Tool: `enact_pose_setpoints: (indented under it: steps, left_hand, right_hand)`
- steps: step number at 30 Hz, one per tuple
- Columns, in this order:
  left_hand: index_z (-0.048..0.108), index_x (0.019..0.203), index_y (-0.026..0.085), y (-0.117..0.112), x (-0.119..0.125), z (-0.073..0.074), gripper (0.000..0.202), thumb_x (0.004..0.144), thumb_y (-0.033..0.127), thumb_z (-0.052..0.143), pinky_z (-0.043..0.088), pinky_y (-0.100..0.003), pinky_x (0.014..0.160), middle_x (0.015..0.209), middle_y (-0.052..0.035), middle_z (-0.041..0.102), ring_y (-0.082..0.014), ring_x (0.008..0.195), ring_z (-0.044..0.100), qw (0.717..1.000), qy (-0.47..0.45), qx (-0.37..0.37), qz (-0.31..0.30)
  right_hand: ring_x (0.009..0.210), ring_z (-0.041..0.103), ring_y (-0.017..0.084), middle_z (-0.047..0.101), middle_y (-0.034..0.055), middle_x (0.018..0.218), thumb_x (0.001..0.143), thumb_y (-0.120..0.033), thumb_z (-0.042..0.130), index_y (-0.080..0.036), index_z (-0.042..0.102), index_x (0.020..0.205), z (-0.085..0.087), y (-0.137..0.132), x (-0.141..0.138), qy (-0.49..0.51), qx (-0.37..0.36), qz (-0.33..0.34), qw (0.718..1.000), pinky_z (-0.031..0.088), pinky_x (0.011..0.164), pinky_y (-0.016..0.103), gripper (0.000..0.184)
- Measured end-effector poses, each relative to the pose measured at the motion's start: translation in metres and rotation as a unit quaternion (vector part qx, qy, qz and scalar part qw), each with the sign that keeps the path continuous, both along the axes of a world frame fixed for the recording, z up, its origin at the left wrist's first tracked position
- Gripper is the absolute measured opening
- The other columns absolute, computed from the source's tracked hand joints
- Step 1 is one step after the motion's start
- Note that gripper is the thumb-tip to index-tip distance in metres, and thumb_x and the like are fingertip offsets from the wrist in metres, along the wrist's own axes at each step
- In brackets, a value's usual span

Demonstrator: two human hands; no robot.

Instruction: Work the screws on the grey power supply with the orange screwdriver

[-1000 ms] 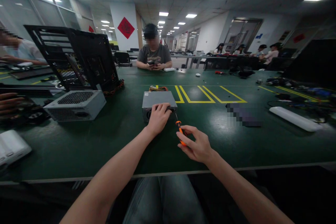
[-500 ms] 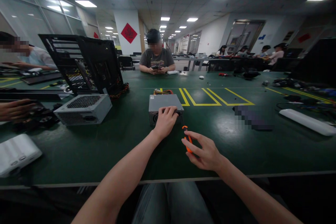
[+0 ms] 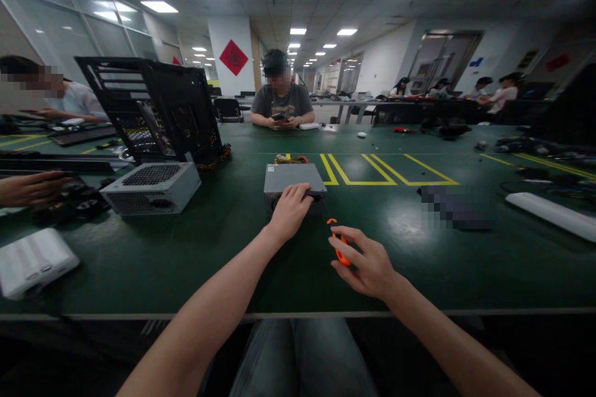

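Observation:
A grey computer power supply (image 3: 294, 176) lies on the green table before me, its bundle of coloured wires (image 3: 291, 160) at the far side. My left hand (image 3: 291, 208) grips its near face, fingers bent over the upper edge towards the right corner. That hand hides much of the near face. In my right hand (image 3: 365, 260) is a screwdriver (image 3: 342, 251) with an orange and black handle, held between thumb and fingers. Its thin dark shaft slants up and left to the right corner of the power supply; I cannot make out where the tip sits.
Left of me stand a second power supply (image 3: 151, 189), an open black computer case (image 3: 158, 111) and a white power bank (image 3: 37, 260). A co-worker's hand (image 3: 35, 189) rests by black parts. A white bar (image 3: 552, 214) lies right. Another person (image 3: 282, 96) sits opposite.
The view has shifted slightly. My right hand has moved a little to the right with the screwdriver, and its fingers sit differently on the handle. The left hand stays on the power supply.

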State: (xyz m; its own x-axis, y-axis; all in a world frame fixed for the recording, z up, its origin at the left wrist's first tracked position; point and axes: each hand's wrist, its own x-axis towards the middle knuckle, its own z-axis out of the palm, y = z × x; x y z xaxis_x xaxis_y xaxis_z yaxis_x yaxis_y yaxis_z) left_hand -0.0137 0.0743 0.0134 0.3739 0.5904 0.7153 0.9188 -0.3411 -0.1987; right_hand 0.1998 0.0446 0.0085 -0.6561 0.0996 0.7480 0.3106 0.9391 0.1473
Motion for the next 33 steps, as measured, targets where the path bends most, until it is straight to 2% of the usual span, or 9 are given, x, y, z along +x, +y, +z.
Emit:
enact_pose_setpoints:
  steps: [9, 20, 27, 33]
  left_hand:
    - [0.061, 0.087, 0.011, -0.007, 0.011, 0.003, 0.014, 0.085, 0.013, 0.047, 0.037, -0.036, 0.098, 0.114, -0.0124, 0.053, -0.022, 0.106, 0.05, 0.998, 0.055, 0.015, 0.038]
    - [0.061, 0.092, 0.015, -0.01, 0.012, 0.004, 0.014, 0.085, 0.015, 0.048, 0.039, -0.038, 0.094, 0.117, -0.0122, 0.052, -0.0219, 0.107, 0.05, 0.998, 0.035, 0.019, 0.051]
    - [0.062, 0.096, 0.019, -0.012, 0.017, 0.003, 0.019, 0.087, 0.018, 0.046, 0.032, -0.046, 0.098, 0.118, -0.0096, 0.054, -0.0228, 0.107, 0.05, 0.998, 0.011, 0.027, 0.064]
    - [0.061, 0.099, 0.02, -0.013, 0.013, 0.006, 0.021, 0.087, 0.016, 0.044, 0.029, -0.046, 0.1, 0.12, -0.0091, 0.053, -0.0225, 0.111, 0.048, 0.996, -0.003, 0.053, 0.071]
  right_hand:
    - [0.082, 0.058, 0.017, 0.055, 0.0141, 0.106, 0.082, -0.028, 0.052, -0.017, 0.054, 0.105, 0.0, -0.002, 0.002, -0.016, 0.014, -0.01, 1.0, 0.05, 0.066, 0.029, 0.026]
    - [0.093, 0.061, 0.02, 0.059, 0.0139, 0.108, 0.082, -0.025, 0.051, -0.017, 0.051, 0.102, -0.001, -0.002, 0.001, 0.012, -0.014, 0.001, 1.0, 0.051, 0.071, 0.03, 0.022]
    - [0.09, 0.061, 0.02, 0.059, 0.0146, 0.106, 0.081, -0.024, 0.052, -0.016, 0.051, 0.101, 0.0, -0.002, 0.0, 0.011, -0.014, 0.0, 1.0, 0.051, 0.07, 0.03, 0.021]
    - [0.089, 0.061, 0.019, 0.058, 0.0146, 0.106, 0.081, -0.023, 0.051, -0.015, 0.051, 0.1, 0.0, -0.001, 0.001, 0.017, -0.022, -0.003, 1.0, 0.051, 0.07, 0.03, 0.021]
